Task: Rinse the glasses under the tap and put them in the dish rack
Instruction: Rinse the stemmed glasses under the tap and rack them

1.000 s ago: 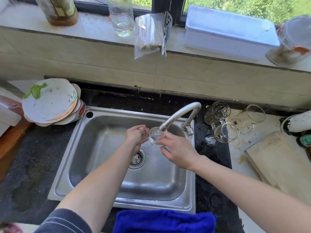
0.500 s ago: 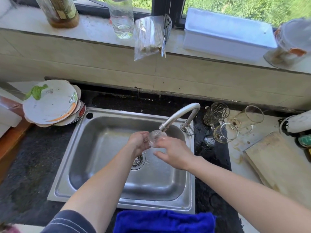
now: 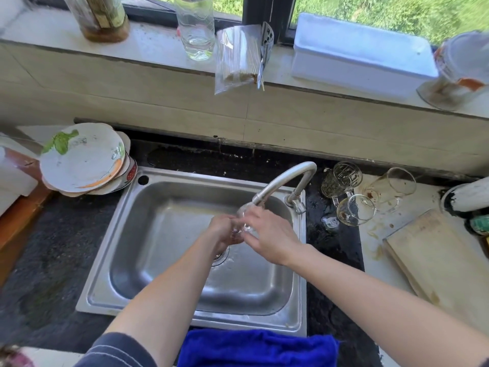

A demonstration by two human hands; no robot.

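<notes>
Both my hands hold a small clear glass under the spout of the curved steel tap, above the steel sink. My left hand cups it from the left with curled fingers. My right hand grips it from the right. The glass is mostly hidden between my fingers. Three more clear glasses lie on the counter right of the tap: a patterned mug, a tumbler and a handled glass.
Stacked plates and bowls sit left of the sink. A blue cloth hangs over the sink's front edge. A wooden board lies at the right. A bottle, a bag of sticks and a white box stand on the windowsill.
Both hands have sunk slightly and drawn closer around the glass under the spout. The glass is more hidden now.
</notes>
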